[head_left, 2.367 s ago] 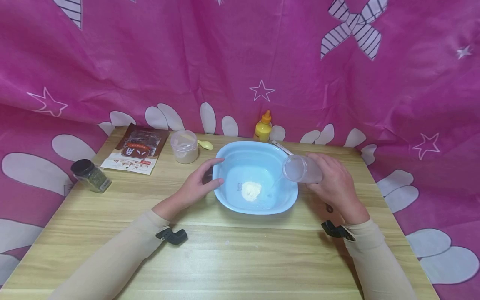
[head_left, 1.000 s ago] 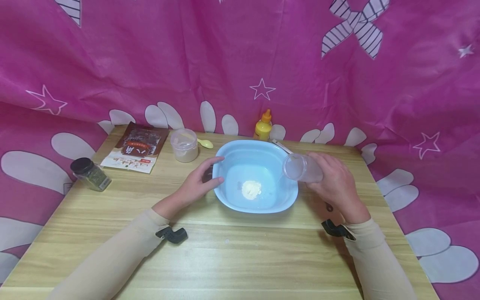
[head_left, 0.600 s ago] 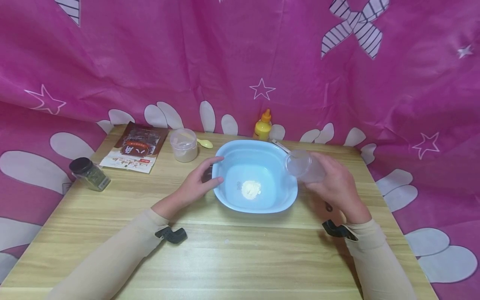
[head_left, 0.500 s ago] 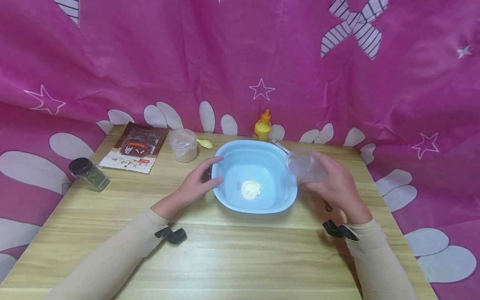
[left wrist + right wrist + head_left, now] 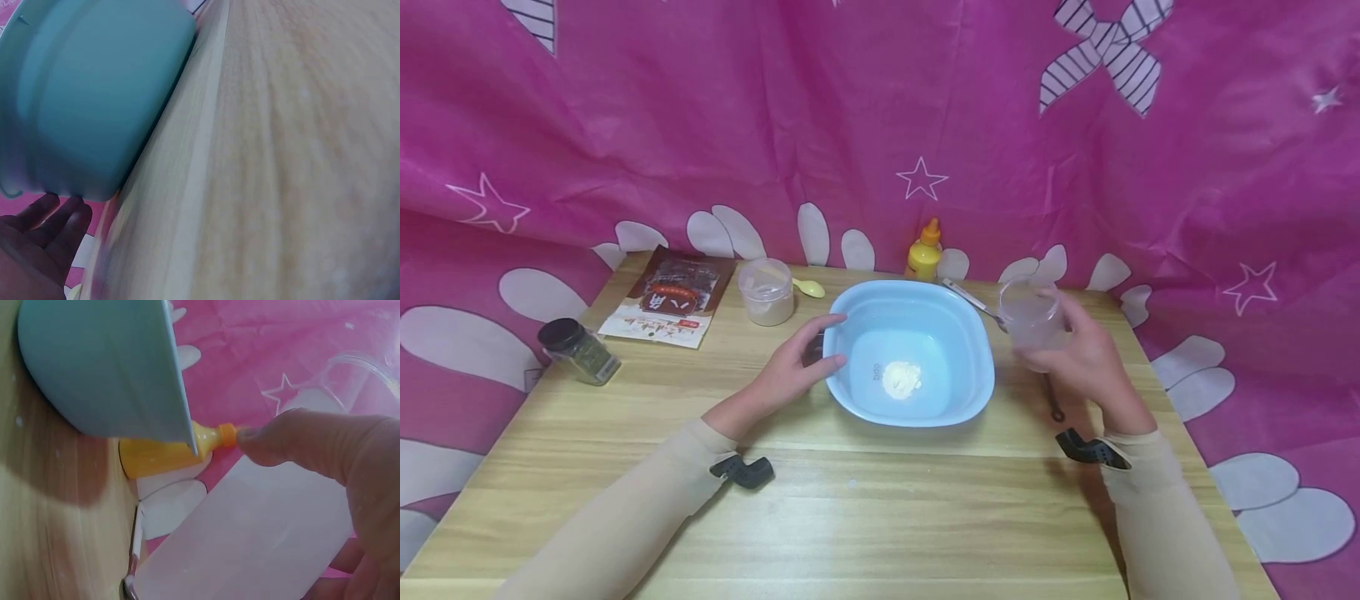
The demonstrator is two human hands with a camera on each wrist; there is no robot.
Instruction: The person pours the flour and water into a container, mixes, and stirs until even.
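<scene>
Right hand (image 5: pixel 1086 358) grips an upright clear cup (image 5: pixel 1032 321) near the worktop's right edge, open left hand (image 5: pixel 793 367) steadies the blue basin (image 5: pixel 977 392); a loosened grip could drop the cup onto the metal utensil (image 5: pixel 972 297) beneath.

A person's right hand (image 5: pixel 1086 358) grips a clear plastic cup (image 5: pixel 1032 321) upright just right of a blue basin (image 5: pixel 910 408) holding a small mound of white powder (image 5: pixel 902 379), while the left hand (image 5: pixel 793 371) rests against the basin's left rim.

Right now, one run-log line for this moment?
right hand: grips clear cup, upright | left hand: steadies blue basin rim | powder in basin
</scene>
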